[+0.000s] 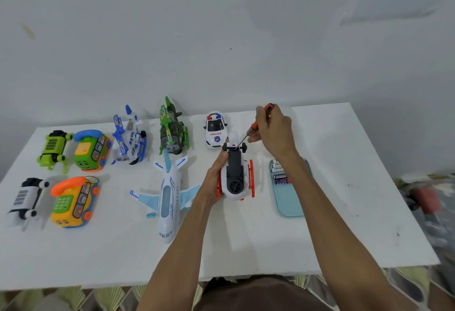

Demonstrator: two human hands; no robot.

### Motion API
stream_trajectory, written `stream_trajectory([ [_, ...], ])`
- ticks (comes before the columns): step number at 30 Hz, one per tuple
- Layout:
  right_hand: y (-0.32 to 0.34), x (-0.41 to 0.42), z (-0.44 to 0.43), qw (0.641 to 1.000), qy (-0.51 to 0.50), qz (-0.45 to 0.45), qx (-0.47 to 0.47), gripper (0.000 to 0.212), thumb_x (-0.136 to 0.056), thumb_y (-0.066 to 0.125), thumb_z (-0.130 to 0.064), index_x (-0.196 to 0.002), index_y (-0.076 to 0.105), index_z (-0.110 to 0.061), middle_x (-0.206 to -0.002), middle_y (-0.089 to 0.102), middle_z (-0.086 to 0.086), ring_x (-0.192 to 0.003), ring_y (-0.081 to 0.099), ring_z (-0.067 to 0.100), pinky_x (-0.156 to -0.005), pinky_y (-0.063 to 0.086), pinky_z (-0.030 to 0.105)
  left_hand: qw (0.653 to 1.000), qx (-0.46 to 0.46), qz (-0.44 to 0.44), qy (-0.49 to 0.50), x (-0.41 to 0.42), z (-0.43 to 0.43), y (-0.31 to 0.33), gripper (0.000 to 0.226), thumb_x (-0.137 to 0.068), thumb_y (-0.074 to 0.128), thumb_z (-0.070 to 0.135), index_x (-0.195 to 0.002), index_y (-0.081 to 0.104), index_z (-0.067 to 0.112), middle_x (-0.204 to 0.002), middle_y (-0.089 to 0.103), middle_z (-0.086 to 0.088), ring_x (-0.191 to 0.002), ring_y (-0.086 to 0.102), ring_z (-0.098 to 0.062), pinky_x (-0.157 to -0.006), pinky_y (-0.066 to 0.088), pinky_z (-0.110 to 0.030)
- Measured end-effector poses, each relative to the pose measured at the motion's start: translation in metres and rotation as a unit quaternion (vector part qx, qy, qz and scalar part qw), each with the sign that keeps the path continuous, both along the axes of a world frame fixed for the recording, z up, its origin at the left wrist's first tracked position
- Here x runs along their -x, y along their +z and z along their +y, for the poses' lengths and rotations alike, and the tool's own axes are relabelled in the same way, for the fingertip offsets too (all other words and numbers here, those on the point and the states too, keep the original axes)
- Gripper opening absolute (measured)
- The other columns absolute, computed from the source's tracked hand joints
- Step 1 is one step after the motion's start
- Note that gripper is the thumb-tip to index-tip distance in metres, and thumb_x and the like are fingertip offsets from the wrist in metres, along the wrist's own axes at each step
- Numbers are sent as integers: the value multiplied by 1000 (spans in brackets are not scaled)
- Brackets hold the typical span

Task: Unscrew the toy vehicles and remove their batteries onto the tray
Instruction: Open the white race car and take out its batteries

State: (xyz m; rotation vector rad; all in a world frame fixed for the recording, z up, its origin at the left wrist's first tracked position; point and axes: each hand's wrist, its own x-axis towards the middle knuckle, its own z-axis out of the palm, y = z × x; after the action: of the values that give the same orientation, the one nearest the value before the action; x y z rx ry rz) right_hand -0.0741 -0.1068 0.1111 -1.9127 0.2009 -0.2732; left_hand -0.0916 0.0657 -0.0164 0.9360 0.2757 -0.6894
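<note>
Gripping the upturned white-and-orange toy helicopter on the counter, the left hand is curling its fingers round the toy's side. The right hand is grasping an orange screwdriver, whose tip is touching the toy's far end. Just right, several batteries are lying in the blue tray.

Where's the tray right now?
Head view: the light blue tray lies right of centre on the table, just right of the held red-and-white toy, under the right forearm, batteries at its far end.
</note>
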Motion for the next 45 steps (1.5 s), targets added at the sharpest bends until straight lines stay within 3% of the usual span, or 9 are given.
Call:
stream_trajectory([
  [5, 8, -9, 3, 1000, 6, 26, 12, 30, -106, 43, -28, -97, 51, -1, -66, 72, 14, -48, 69, 20, -52, 58, 25, 1000, 7, 2, -10, -2, 0, 0, 90, -64, 91, 53, -132, 62, 3, -106, 71, -21, -89, 71, -32, -81, 61, -45],
  [12, 12, -6, -1, 998, 8, 40, -39, 32, -106, 44, -28, -100, 51, 2, -69, 72, 17, -52, 71, 27, -54, 60, 30, 999, 19, 26, 12, 1, -2, 4, 58, -83, 70, 50, -118, 70, 4, -99, 74, -19, -81, 74, -30, -75, 64, -43],
  [15, 16, 0, -4, 996, 15, 38, -73, 30, -106, 44, -27, -97, 52, 0, -66, 72, 15, -53, 70, 32, -53, 60, 32, 999, 30, 15, 20, 2, -3, 6, 66, -74, 83, 50, -122, 70, 6, -108, 72, -19, -89, 72, -32, -79, 62, -45],
  [21, 11, 7, -12, 978, 6, 61, -197, 33, -104, 48, -34, -89, 53, -6, -67, 70, 20, -49, 64, 32, -47, 49, 29, 998, 28, -19, 45, 7, -5, 17, 65, -86, 75, 37, -141, 56, 7, -106, 73, -16, -92, 73, -28, -80, 61, -42],
  [25, 5, 7, -17, 974, -33, 47, -220, 43, -104, 48, -40, -97, 55, 2, -74, 73, 20, -58, 69, 34, -56, 57, 34, 998, 5, -26, 50, 9, -4, 19, 77, -81, 75, 36, -148, 50, 7, -105, 74, -14, -89, 73, -27, -76, 61, -41],
  [32, 12, 22, -1, 985, 16, -13, -174, 34, -106, 43, -39, -108, 49, -5, -95, 73, 16, -86, 74, 27, -78, 62, 44, 998, -1, 10, 58, 6, -4, 22, 32, -92, 61, 35, -109, 71, 9, -87, 74, -12, -75, 73, -24, -67, 62, -35],
  [36, 15, 30, 5, 998, 22, -48, -29, 34, -104, 47, -43, -103, 52, -10, -81, 69, 6, -68, 72, 17, -69, 62, 44, 999, -11, 10, 52, 6, -7, 22, 38, -86, 64, 37, -113, 69, 10, -87, 74, -12, -75, 73, -24, -68, 62, -35],
  [41, 5, 42, 7, 996, 49, -73, -20, 28, -101, 57, -32, -100, 55, -4, -80, 72, 6, -67, 75, 14, -71, 62, 37, 999, -7, -12, 43, 6, -8, 20, 27, -98, 54, 33, -107, 69, 13, -81, 75, -9, -70, 74, -20, -63, 61, -32],
  [45, -5, 56, 5, 993, 61, -96, -16, 31, -100, 53, -34, -102, 54, -4, -82, 75, 2, -72, 75, 10, -72, 60, 26, 999, 5, -28, 45, 7, -8, 22, 35, -89, 59, 35, -114, 68, 11, -87, 75, -11, -74, 73, -21, -67, 61, -32],
])
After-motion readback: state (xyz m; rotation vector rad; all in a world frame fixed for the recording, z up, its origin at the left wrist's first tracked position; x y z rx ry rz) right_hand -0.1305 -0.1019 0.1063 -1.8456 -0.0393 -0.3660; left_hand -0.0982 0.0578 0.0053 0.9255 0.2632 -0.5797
